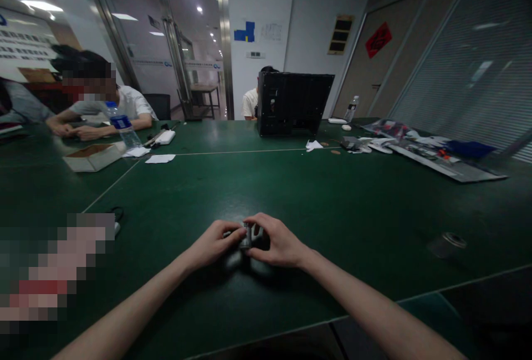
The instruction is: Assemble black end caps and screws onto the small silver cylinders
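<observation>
Low over the green table, my two hands meet around a small grey metal cylindrical part; its exact kind is too small to tell. My right hand grips it between the thumb below and the fingers above. From the other side, my left hand is closed against it, with thumb and fingertips on its edge. The fingers partly cover the part. Well to the right of my hands, a dark hollow metal cylinder rests near the table's front edge.
The green table carries an open box and a water bottle at the left. A black computer monitor stands at the back. A cluttered board lies to the right. Two people sit across the table.
</observation>
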Available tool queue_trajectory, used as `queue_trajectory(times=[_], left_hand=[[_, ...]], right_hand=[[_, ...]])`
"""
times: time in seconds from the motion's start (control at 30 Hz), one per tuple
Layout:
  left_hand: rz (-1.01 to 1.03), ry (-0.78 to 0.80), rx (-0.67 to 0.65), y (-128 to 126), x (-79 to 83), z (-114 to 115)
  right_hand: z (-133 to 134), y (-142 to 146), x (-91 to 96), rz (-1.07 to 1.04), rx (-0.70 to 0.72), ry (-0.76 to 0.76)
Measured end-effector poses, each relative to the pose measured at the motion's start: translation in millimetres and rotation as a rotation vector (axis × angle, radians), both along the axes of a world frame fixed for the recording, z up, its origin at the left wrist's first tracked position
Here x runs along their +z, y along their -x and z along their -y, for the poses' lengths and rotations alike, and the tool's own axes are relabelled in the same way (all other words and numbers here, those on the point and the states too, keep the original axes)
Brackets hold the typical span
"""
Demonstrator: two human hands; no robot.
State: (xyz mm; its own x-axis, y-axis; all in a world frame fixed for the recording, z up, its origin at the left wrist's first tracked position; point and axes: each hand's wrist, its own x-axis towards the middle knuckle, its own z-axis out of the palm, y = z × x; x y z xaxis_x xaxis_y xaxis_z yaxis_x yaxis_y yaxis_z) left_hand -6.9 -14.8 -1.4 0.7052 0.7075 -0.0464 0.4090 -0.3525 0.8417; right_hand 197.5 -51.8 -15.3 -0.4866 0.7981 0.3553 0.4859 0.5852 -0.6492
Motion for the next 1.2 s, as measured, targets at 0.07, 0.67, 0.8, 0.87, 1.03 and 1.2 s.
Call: queue_trajectory(times=[0.07, 0.67, 0.8, 0.87, 1.03, 1.2], left_hand=[[0.013, 0.016, -0.005, 0.2, 0.0, -0.1], [0.107, 0.178, 0.117, -4.9, -4.0, 0.8], [0.122, 0.105, 0.131, -3.4, -2.7, -0.7], [0.122, 0.045, 0.099, -4.0, -0.3, 0.3], [0.057, -0.072, 0.130, -7.1, 3.3, 7.0], [0.055, -0.094, 0.097, -7.1, 2.8, 6.3]], right_hand=[[0.7, 0.5, 0.2, 0.003, 0.001, 0.007], [2.9, 5.2, -0.6, -0.068, -0.067, -0.002], [2.1, 5.6, -2.0, -0.064, -0.085, -0.013], [2.1, 5.5, -2.4, -0.037, -0.112, -0.035], [2.5, 6.1, -3.4, 0.041, -0.148, -0.068], [2.3, 5.0, -2.4, 0.032, -0.151, -0.071]])
